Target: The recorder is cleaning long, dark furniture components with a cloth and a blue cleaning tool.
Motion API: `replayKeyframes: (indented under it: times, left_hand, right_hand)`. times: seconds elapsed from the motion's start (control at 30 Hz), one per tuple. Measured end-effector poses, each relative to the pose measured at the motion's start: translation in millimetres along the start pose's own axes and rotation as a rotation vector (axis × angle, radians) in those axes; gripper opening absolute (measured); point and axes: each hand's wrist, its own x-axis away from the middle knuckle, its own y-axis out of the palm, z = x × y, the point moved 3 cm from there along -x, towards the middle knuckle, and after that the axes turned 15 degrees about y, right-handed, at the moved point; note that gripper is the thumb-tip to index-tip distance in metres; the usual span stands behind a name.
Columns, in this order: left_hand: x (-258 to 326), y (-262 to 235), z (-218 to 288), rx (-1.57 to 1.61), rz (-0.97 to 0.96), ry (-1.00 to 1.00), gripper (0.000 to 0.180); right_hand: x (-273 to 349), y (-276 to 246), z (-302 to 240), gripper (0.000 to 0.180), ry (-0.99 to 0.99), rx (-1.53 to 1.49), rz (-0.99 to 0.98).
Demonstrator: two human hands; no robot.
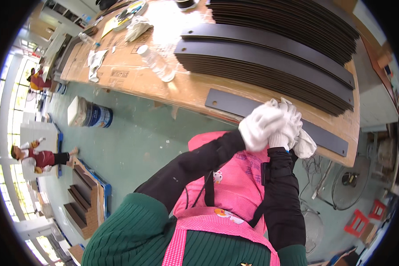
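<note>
A long dark grey flat strip (235, 104) with a hole near each end lies along the table's near edge. Both my hands, in white knit gloves, meet over its middle. My left hand (260, 126) is curled in against the other one; whatever its fingers hold is hidden. Under and beside it, my right hand (284, 126) is closed on a white cloth (305, 144), which hangs out over the strip's near edge. Just behind stands a neat stack of matching dark strips (270, 66).
Taller stacks of strips (288, 22) stand farther back on the cardboard-covered table (124, 74). A clear bottle (157, 64) and white rags (138, 28) lie to the left. Below are a paint bucket (97, 115), a floor fan (350, 179) and red stools (357, 223). Two people stand far left.
</note>
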Motion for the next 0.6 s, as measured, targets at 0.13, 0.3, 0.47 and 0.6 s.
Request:
replayKeyframes:
  times: [0.13, 0.3, 0.47, 0.6]
  left_hand:
    - [11.5, -47.6, 56.4, 0.106, 0.038, 0.127, 0.059]
    - [16.6, -72.9, 69.2, 0.093, 0.134, 0.137, 0.055]
    - [11.0, -83.1, 54.9, 0.11, 0.057, 0.015, 0.065]
    - [6.5, -76.8, 43.0, 0.148, 0.053, -0.003, 0.068]
  right_hand:
    - [16.0, 10.1, -50.7, 0.055, -0.182, -0.167, -0.102]
    - [38.0, 13.4, -132.2, 0.047, -0.363, -0.051, -0.182]
    - [35.0, 13.0, -120.7, 0.039, -0.774, -0.259, -0.299]
    - [3.7, 11.1, -44.6, 0.043, -0.645, -0.217, -0.086]
